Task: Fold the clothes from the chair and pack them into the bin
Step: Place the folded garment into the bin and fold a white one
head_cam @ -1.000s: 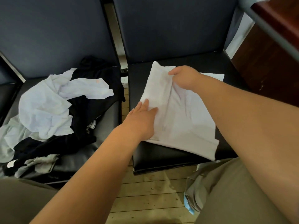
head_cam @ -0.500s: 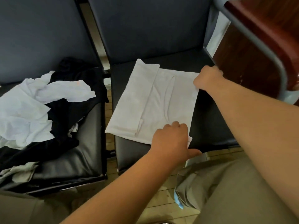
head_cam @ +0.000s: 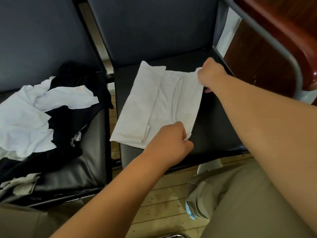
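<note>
The black chair [head_cam: 216,121] in front of me is the biggest thing here, and its padded seat is my landmark. To the left of that seat stands a second chair [head_cam: 89,169] of the same kind. It carries a loose pile of clothes [head_cam: 30,121], white pieces tangled over black ones, with a grey piece at its near corner. One white piece in the pile has a faint orange mark, too blurred for me to read.

On the left half of the seat lies the white shirt [head_cam: 159,103], partly folded into a long rectangle. Its long axis runs from the seat's front edge toward the backrest, leaning a little to the right at the far end. Its left side is already folded in as a narrow flap on top.

My left hand [head_cam: 169,143] is at the seat's front, fingers curled, pinching the shirt's near right corner. My right hand [head_cam: 211,74] is near the seat's back and pinches the far right corner, so the shirt's right edge is raised off the seat between them.
</note>
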`<state>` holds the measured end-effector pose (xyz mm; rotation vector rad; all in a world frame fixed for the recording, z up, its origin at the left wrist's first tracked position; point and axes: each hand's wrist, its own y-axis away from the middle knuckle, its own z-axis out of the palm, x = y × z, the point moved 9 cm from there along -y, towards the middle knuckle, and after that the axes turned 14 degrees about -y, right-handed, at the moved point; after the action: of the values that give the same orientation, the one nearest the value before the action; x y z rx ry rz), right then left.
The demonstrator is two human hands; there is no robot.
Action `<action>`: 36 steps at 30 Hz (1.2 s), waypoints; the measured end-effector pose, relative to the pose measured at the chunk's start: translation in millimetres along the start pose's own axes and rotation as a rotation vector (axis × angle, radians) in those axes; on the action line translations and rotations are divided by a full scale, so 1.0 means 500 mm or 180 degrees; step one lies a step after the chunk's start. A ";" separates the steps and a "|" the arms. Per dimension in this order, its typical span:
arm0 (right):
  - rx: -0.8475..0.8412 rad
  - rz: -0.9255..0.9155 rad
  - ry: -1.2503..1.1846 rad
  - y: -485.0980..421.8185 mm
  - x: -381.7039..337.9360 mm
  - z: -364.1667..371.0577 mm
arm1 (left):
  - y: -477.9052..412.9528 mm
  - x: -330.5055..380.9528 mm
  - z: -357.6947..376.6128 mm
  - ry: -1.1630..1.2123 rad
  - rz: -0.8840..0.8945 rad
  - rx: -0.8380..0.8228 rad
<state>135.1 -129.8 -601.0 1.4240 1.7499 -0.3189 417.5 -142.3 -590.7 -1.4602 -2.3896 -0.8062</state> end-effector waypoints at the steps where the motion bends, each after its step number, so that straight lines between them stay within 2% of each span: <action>1: -0.0001 0.0072 -0.0216 0.002 -0.006 0.005 | 0.004 -0.011 -0.016 0.0115 -0.0080 0.0064; 6: 0.0206 -0.0397 -0.0731 0.012 -0.081 0.020 | 0.026 -0.075 -0.095 0.0696 -0.0349 0.0411; 10: -0.0056 -0.0634 -0.1274 0.043 -0.141 0.068 | 0.039 -0.129 -0.144 0.0678 -0.0345 0.0567; 13: -0.0028 -0.0840 -0.1418 0.058 -0.179 0.094 | 0.046 -0.172 -0.173 0.0623 -0.0437 0.0662; 16: -0.0051 -0.0896 -0.1317 0.062 -0.207 0.128 | 0.048 -0.220 -0.193 0.0538 -0.0621 0.0761; 22: -0.0314 -0.0572 -0.1266 0.056 -0.232 0.205 | 0.034 -0.343 -0.200 0.0532 -0.1051 0.0952; 26: -0.0880 -0.0456 -0.1280 0.065 -0.235 0.270 | 0.028 -0.400 -0.180 0.0286 -0.1233 0.0866; 29: -0.1313 -0.0574 -0.1102 0.075 -0.238 0.307 | 0.020 -0.419 -0.159 -0.0004 -0.1237 0.0822; 32: -0.1327 -0.0774 -0.0877 0.075 -0.239 0.311 | 0.014 -0.419 -0.151 -0.0187 -0.1220 0.0888; 36: -0.1043 -0.0916 -0.0776 0.085 -0.237 0.281 | 0.017 -0.403 -0.156 -0.0223 -0.1245 0.0905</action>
<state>235.6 -289.0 -589.2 0.8651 1.7111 -0.3251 514.5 -334.0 -616.3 -0.9431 -2.7498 -0.4636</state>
